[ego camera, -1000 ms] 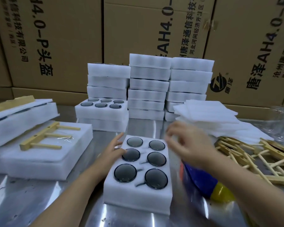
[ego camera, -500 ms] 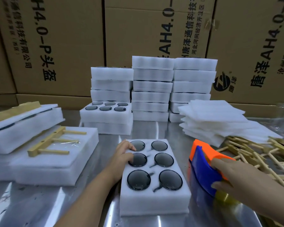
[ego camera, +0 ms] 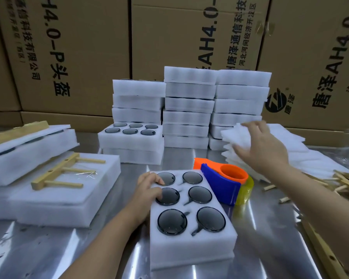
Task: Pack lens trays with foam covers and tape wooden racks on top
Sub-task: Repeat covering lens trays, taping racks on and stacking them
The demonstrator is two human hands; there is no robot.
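A white foam lens tray [ego camera: 191, 246] with several dark round lenses lies on the metal table in front of me. My left hand [ego camera: 149, 190] grips its left edge, with bent fingers on the top beside the lenses. My right hand [ego camera: 260, 150] is up at the pile of thin white foam covers [ego camera: 290, 141] at the right, fingers over the top sheet and thumb at its near edge, pinching it. An orange and blue tape dispenser [ego camera: 222, 180] with yellowish tape lies against the tray's right side. Loose wooden racks [ego camera: 345, 182] lie at the far right.
Stacks of foam trays [ego camera: 189, 105] stand at the back, one open tray of lenses [ego camera: 129, 135] in front of them. At the left sit packed trays, one with a wooden rack [ego camera: 56, 172] taped on top. Cardboard boxes [ego camera: 69, 57] wall the rear. A wooden strip [ego camera: 320, 250] lies near right.
My right hand has let go of the tape dispenser and risen to the pile of foam covers. The dispenser now lies against the tray. My left hand has stayed on the tray.
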